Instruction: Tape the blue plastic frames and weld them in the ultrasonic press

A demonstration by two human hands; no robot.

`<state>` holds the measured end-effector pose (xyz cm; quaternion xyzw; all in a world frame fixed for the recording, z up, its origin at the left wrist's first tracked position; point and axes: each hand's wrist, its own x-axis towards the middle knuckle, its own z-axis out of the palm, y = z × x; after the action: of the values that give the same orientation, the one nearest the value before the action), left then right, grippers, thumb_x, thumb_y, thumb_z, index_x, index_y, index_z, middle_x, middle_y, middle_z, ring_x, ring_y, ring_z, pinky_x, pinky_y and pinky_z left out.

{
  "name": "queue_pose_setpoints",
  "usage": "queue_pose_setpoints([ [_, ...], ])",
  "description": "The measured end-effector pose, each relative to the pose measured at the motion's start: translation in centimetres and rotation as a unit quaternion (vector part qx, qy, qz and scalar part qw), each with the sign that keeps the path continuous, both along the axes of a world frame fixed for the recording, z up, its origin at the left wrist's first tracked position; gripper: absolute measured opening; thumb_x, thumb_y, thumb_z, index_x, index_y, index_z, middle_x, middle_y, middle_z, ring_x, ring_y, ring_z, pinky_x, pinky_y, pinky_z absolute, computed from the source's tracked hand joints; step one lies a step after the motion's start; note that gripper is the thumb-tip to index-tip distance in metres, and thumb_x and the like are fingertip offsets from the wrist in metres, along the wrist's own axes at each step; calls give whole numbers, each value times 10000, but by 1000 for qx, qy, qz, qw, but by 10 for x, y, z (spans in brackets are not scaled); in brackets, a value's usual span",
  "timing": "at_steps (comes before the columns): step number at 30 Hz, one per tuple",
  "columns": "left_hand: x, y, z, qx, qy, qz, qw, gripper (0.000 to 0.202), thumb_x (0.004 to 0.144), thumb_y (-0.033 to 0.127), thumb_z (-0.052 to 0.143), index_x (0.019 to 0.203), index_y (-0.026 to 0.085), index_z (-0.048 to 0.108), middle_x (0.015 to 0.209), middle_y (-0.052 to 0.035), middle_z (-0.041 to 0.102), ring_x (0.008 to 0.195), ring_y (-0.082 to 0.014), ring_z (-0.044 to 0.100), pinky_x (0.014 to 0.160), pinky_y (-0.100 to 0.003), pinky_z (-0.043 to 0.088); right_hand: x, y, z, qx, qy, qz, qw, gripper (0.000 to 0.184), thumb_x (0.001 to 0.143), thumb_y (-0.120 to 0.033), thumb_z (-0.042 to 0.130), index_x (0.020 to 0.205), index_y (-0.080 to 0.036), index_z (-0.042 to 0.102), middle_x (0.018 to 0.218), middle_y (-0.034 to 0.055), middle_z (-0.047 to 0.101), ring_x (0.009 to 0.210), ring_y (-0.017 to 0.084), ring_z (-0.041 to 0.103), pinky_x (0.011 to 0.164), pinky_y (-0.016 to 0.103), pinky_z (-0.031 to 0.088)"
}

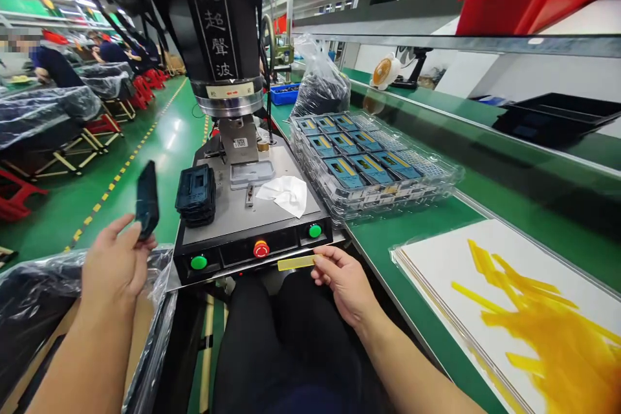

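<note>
My left hand (pixel 114 265) pinches a dark flat plastic part (pixel 146 199) and holds it upright to the left of the welding machine. In my right hand (pixel 342 281) is a yellow strip (pixel 295 263), pinched by its end just below the machine's front panel (pixel 252 249). A stack of dark plastic parts (pixel 196 194) sits on the machine's plate (pixel 233 217), beside a white cloth (pixel 286 194). A metal fixture (pixel 251 173) lies under the welding horn (pixel 237 136).
Clear trays with blue parts (pixel 359 165) are stacked to the right on the green bench (pixel 436 233). A white sheet with several yellow strips (pixel 533 317) lies near right. A plastic-lined bin (pixel 39 297) stands at left. Other people work at far left.
</note>
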<state>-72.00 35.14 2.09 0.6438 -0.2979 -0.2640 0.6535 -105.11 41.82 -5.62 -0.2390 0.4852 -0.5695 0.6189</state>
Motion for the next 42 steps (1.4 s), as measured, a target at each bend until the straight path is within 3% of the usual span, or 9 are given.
queue_pose_setpoints([
  [4,-6,59,-35,24,115,-53,992,294,627,155,713,901,181,609,884,-11,700,583,-93,508,525,-202,421,8,5,-24,33,-8,-6,999,385,570,-347,827,852,-146,659,654,-17,608,545,98,574,507,213,434],
  [10,-43,139,-119,105,198,-67,972,443,575,288,813,978,233,637,911,29,651,774,-126,563,651,-221,477,28,9,-51,59,-5,22,998,390,597,-368,814,878,-149,654,654,-20,604,563,102,569,526,223,429],
  [14,-78,169,-151,194,205,-76,956,500,606,380,805,1029,235,581,983,-7,639,853,-159,587,643,-241,481,55,20,-67,75,-19,26,997,367,608,-368,804,870,-159,655,720,-3,631,666,123,592,640,251,459],
  [17,-103,176,-156,219,165,-108,956,413,635,358,790,947,230,552,965,-23,644,907,-190,605,722,-282,492,81,33,-79,102,-46,11,994,355,625,-389,782,867,-179,628,773,9,643,782,160,620,740,284,474],
  [20,-122,177,-155,203,149,-196,948,318,678,309,763,897,227,547,944,-29,653,944,-200,613,867,-321,463,102,44,-88,117,-45,0,992,332,664,-421,735,866,-200,590,747,-2,621,762,173,625,737,305,486],
  [24,-129,179,-155,207,162,-276,924,281,681,292,765,856,221,557,875,-12,645,865,-176,604,838,-300,463,107,47,-94,81,53,-11,995,254,729,-407,661,866,-202,598,742,0,605,693,153,581,687,290,489],
  [30,-105,171,-146,203,216,-236,925,325,809,435,622,1044,213,595,980,-49,653,890,-183,596,774,-314,490,86,39,-96,26,146,5,989,273,764,-412,640,914,-185,629,828,25,635,705,157,594,698,298,501],
  [37,-74,168,-138,288,268,-334,857,388,780,340,679,1127,182,611,1036,-120,686,997,-237,618,815,-361,502,79,36,-97,40,118,38,991,325,717,-413,713,915,-168,635,743,12,648,654,158,626,693,310,516],
  [42,-67,174,-148,269,344,-259,862,394,746,316,717,1098,179,605,1045,-126,699,979,-232,646,877,-390,487,68,33,-91,21,118,-7,993,305,712,-402,727,894,-167,657,775,32,676,767,180,643,777,338,524],
])
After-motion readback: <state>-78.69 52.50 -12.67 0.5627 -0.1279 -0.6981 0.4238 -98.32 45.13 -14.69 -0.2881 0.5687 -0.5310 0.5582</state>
